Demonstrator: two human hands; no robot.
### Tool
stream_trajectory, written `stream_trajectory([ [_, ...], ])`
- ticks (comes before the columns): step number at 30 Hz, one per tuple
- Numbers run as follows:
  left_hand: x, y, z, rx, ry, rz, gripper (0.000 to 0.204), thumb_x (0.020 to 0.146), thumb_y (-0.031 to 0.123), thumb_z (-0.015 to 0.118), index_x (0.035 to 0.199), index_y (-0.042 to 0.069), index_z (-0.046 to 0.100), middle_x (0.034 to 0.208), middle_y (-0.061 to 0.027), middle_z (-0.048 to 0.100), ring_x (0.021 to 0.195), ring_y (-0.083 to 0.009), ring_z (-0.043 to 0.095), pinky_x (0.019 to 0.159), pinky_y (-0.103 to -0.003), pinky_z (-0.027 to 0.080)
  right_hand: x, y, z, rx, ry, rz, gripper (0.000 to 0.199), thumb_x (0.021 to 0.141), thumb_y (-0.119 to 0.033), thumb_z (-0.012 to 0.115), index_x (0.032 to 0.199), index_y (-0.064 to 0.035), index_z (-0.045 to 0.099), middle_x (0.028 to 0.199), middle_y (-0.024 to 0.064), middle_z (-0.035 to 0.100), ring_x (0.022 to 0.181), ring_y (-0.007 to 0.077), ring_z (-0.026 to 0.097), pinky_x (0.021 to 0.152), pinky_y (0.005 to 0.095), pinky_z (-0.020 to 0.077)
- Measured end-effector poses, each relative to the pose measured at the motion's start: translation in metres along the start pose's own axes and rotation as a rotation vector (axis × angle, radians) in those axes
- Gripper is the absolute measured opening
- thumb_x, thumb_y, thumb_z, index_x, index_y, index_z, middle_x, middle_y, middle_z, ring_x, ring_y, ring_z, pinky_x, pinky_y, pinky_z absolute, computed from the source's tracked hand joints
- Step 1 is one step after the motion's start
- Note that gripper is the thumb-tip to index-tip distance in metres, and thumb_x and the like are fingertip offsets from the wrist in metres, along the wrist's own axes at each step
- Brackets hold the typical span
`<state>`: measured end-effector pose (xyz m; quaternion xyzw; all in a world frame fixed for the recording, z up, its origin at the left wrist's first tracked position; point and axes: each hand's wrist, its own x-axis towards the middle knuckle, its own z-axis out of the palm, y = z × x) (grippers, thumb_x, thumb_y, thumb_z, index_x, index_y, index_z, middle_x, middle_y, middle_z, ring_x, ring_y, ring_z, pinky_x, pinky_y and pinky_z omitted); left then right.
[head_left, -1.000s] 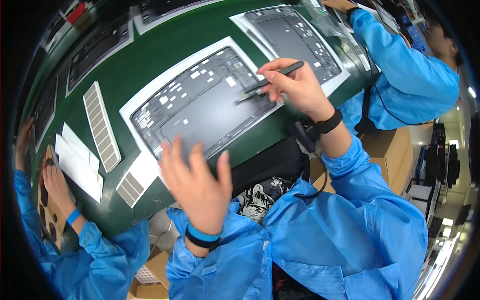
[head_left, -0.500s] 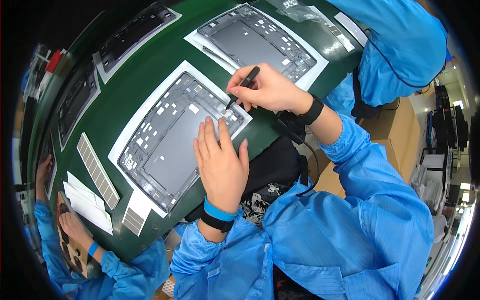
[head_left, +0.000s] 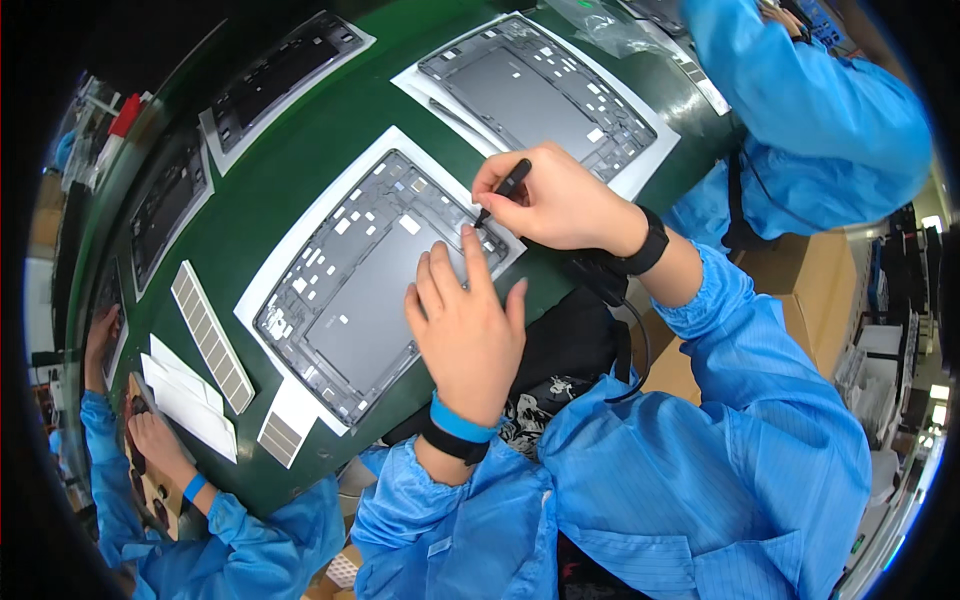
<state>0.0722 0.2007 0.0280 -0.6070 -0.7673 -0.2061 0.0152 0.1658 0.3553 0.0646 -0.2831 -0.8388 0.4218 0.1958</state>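
Note:
A grey tablet back housing point(head_left: 365, 290), dotted with small white pads, lies on white paper in front of me. In my right hand point(head_left: 565, 205) a slim black pointed tool point(head_left: 514, 179) is pinched like a pen; whether it is tweezers I cannot tell. Its tip touches down at the housing's right-hand corner. My left hand point(head_left: 468, 315) rests on the housing, fingers stretched out, with the index fingertip close beside the tool's tip. What lies right under the tip is too small to make out.
Another housing point(head_left: 520, 90) lies on paper at the far right. More dark housings point(head_left: 285, 80) line the far left. Strips of grey pads point(head_left: 213, 338) and white sheets point(head_left: 188, 400) are at the left. Co-workers' blue sleeves point(head_left: 800, 100) reach in at right and lower left.
The view has shifted slightly, moving everything right and down. My left index finger now sits nearer the tool's tip. A small pale patch seen at that corner earlier is no longer visible.

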Motion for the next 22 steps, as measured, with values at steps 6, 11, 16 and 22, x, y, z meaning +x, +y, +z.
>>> stream_trajectory([
  [6,0.013,-0.001,0.009,0.081,0.057,-0.026,0.071,0.077,0.046,0.075,0.130,0.003,0.057,0.125,-0.0187,0.051,0.122,-0.0358,0.044,0.101,-0.053,0.035,-0.009,0.003,0.012,0.222,0.220,0.038,0.016,0.094,-0.012,0.061,0.096,0.0029,0.067,0.077,0.0059,0.068,0.064,0.0108,0.062,0.058,0.0240,0.0482],
  [11,-0.015,-0.027,-0.056,-0.096,0.120,-0.180,0.054,0.090,0.028,0.066,0.133,0.000,0.051,0.127,-0.0230,0.051,0.121,-0.0419,0.046,0.102,-0.053,0.037,-0.031,0.003,0.006,0.030,0.079,-0.198,0.029,0.095,-0.016,0.063,0.121,-0.0060,0.063,0.116,0.0170,0.066,0.109,0.0322,0.063,0.093,0.0373,0.0495],
  [16,-0.068,-0.122,-0.073,0.425,0.027,-0.696,0.031,0.089,0.024,0.064,0.098,-0.004,0.057,0.097,-0.0226,0.061,0.092,-0.0416,0.058,0.081,-0.048,0.046,-0.050,0.011,0.032,-0.461,-0.120,-0.371,0.043,0.089,-0.021,0.067,0.129,-0.0091,0.056,0.129,0.0171,0.058,0.128,0.0399,0.049,0.106,0.0461,0.0419],
  [22,-0.054,-0.146,-0.069,0.219,-0.067,-0.539,0.021,0.083,0.017,0.066,0.085,-0.002,0.057,0.090,-0.0235,0.065,0.087,-0.0418,0.061,0.080,-0.048,0.048,-0.052,0.007,0.050,-0.416,-0.086,-0.167,0.048,0.086,-0.023,0.071,0.129,-0.0102,0.055,0.131,0.0192,0.055,0.138,0.0368,0.039,0.108,0.0440,0.0394],
])
